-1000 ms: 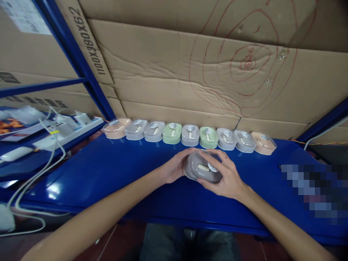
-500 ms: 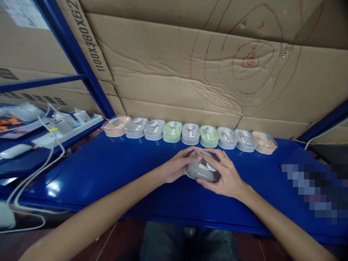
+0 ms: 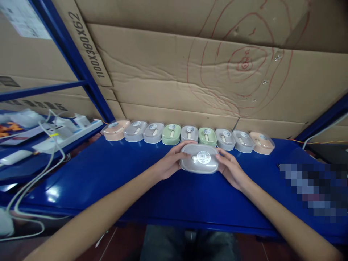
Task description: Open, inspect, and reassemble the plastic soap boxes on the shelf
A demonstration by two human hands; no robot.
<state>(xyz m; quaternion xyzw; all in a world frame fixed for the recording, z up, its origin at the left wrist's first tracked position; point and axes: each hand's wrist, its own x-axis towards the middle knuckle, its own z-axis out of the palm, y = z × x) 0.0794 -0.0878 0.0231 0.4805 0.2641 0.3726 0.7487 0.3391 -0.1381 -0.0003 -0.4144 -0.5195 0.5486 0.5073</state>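
I've got the grey oval plastic box w/ clear lid (image 3: 199, 163) gripped at both ends, left hand (image 3: 170, 165) & right hand (image 3: 231, 170), fingers curled round it, on blue metal shelf (image 3: 108, 174), just before the row of pastel boxes (image 3: 187, 134).

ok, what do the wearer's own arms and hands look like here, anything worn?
Both forearms are bare right to the bottom edge of the picture, with no sleeves in view. The left hand and right hand wear no gloves; no watch, band or ring shows.
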